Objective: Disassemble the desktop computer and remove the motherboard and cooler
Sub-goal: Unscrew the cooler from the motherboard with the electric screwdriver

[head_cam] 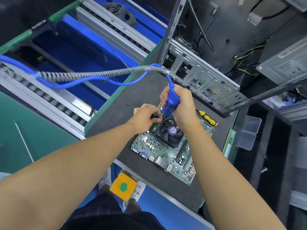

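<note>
Okay, left to right, all placed off the motherboard [167,155]. Far left of it, a blue hose [74,84] with a grey coiled cord [93,74] runs in toward the board. Near-left of it, below the bench edge, is a yellow button box [123,186] with a green button. The motherboard lies flat on a black mat [126,103], turned diamond-wise; its port edge faces the person, toward near-left. The cooler [169,132], a black fan with a purple hub label, sits on the board's far half, fan face up.

The left hand [146,117] is at the cooler's far-left corner with its fingers curled down. Cannot tell if they pinch something.

The right hand [182,105] is wrapped around a blue power screwdriver [172,100]. Its long axis is nearly upright: tip down at the cooler's far edge, cord end up and away from the board.

Just right of the board's far corner lies a yellow-black screwdriver [208,119], its long axis running far-left to near-right. Right of the board is a green RAM stick [229,143] along the mat edge, then clear plastic trays [249,135]. Beyond the board stands the open computer case [207,77], with a grey power supply [285,63] at far right.
</note>
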